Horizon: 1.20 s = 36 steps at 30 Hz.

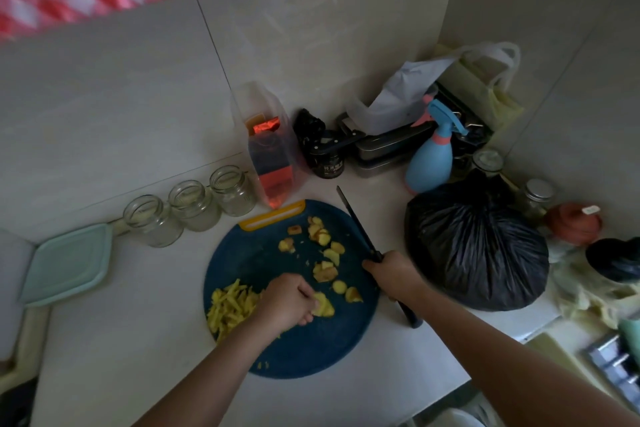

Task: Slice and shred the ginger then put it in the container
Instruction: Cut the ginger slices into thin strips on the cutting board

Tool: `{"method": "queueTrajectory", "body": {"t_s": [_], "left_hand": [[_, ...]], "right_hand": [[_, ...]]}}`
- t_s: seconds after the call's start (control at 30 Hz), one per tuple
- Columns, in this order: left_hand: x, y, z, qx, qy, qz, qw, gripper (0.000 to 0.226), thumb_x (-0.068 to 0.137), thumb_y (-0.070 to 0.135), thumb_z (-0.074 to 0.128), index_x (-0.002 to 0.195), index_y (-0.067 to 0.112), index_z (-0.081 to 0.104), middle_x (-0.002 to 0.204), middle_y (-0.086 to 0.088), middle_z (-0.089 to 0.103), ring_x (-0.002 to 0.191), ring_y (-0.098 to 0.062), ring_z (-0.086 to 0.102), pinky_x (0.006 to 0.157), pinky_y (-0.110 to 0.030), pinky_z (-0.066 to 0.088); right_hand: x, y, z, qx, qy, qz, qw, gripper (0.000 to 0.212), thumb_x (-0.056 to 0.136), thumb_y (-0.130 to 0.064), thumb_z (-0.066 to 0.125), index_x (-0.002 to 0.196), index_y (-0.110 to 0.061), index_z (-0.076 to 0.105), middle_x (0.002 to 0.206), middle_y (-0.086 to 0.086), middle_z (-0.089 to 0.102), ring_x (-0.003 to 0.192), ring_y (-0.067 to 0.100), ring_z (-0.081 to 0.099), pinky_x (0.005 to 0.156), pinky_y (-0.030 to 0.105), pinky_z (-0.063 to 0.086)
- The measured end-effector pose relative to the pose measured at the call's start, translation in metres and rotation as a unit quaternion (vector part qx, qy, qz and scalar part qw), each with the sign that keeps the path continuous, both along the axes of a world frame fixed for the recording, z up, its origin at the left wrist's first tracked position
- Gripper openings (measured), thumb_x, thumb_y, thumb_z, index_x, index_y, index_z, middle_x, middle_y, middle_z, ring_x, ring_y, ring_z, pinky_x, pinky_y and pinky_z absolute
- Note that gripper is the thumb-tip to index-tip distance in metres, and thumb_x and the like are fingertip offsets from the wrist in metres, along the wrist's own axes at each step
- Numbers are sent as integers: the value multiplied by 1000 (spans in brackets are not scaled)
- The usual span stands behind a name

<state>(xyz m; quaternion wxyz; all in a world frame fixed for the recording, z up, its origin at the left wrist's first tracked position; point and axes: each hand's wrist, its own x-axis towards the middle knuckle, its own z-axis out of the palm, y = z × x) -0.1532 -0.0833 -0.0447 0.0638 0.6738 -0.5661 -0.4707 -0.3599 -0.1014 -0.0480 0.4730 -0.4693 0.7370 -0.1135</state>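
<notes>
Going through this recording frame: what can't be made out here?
Head view only:
Yellow ginger piece: partly covered by the left hand.
Black-handled knife: grip hidden inside the right hand.
Small black jar: label too small and blurred to read.
Tied black plastic bag: contents hidden by the opaque plastic.
Pale green square lid: what lies beneath is hidden by it.

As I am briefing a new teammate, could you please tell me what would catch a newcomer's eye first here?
The round dark blue cutting board at the centre stands out, with bright yellow ginger slices scattered over it and a pile of ginger shreds at its left edge. The left hand holds a ginger piece beside the shreds, while the right hand grips a long black knife at the board's right edge.
</notes>
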Motion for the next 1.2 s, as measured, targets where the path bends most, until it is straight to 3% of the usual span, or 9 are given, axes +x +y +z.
{"method": "queueTrajectory", "body": {"t_s": [0.07, 0.2, 0.43, 0.57, 0.67, 0.73, 0.87, 1.03, 1.2], "left_hand": [[1, 5, 0, -18, -21, -11, 1000, 12, 88, 17, 67, 82, 16, 57, 73, -7, 68, 61, -13, 64, 60, -26, 56], [4, 10, 9, -80, -60, -44, 994, 12, 90, 18, 63, 80, 21, 56, 76, 0, 66, 65, -13, 66, 63, -29, 55], [-1, 4, 17, -143, -44, -176, 973, 8, 93, 23, 58, 91, 23, 66, 85, 12, 58, 84, -10, 60, 74, -23, 48], [-5, 8, 12, -169, -38, -202, 964, 20, 91, 24, 63, 110, 18, 64, 107, 13, 47, 98, -4, 52, 76, -6, 37], [-4, 12, 6, -172, -57, -238, 954, 36, 84, 25, 72, 118, 19, 60, 129, 9, 46, 116, -7, 46, 89, -8, 30], [-5, 15, 4, -189, -74, -261, 944, 32, 84, 18, 71, 114, 17, 61, 136, 5, 45, 122, -9, 42, 88, -6, 24], [-2, 14, 2, -206, -82, -251, 942, 21, 83, 16, 72, 100, 14, 61, 125, 3, 50, 115, -11, 49, 80, -8, 29], [2, 14, 1, -196, -90, -265, 940, 22, 77, 25, 78, 87, 20, 58, 102, 13, 45, 99, -5, 49, 81, -17, 39], [2, 16, -1, -203, -104, -249, 941, 23, 81, 25, 74, 96, 22, 57, 103, 8, 51, 93, -7, 53, 78, -20, 43]], "right_hand": [[1, 0, -1, -8, 7, 2, 1000, 33, 96, -39, 53, 85, -9, 60, 73, 4, 58, 68, 17, 56, 60, 29, 45], [2, 2, -3, -18, 20, 1, 1000, 38, 94, -46, 54, 76, -12, 55, 69, 3, 56, 62, 14, 53, 53, 25, 42], [3, 2, -1, -35, 34, 22, 999, 39, 94, -50, 55, 79, -14, 56, 73, 0, 58, 63, 9, 53, 49, 22, 38], [1, 0, -2, -27, 36, 34, 998, 42, 92, -53, 55, 74, -15, 55, 72, 1, 58, 62, 12, 54, 53, 25, 41], [1, 0, -4, -24, 35, 35, 998, 42, 92, -53, 55, 75, -14, 55, 73, 2, 59, 64, 14, 55, 57, 26, 42], [1, 0, -4, -24, 31, 34, 999, 42, 92, -53, 55, 76, -15, 54, 74, 2, 59, 64, 14, 55, 58, 26, 42], [-1, -1, -4, -21, 30, 36, 999, 42, 92, -54, 55, 75, -15, 54, 73, 2, 59, 64, 13, 55, 58, 27, 44], [-1, 0, -4, -25, 18, 29, 999, 41, 92, -52, 57, 77, -14, 55, 74, 2, 59, 64, 13, 55, 54, 25, 41], [-2, 1, -3, -25, 12, 25, 999, 41, 92, -52, 57, 76, -14, 55, 73, 2, 58, 63, 12, 54, 52, 24, 40]]}}
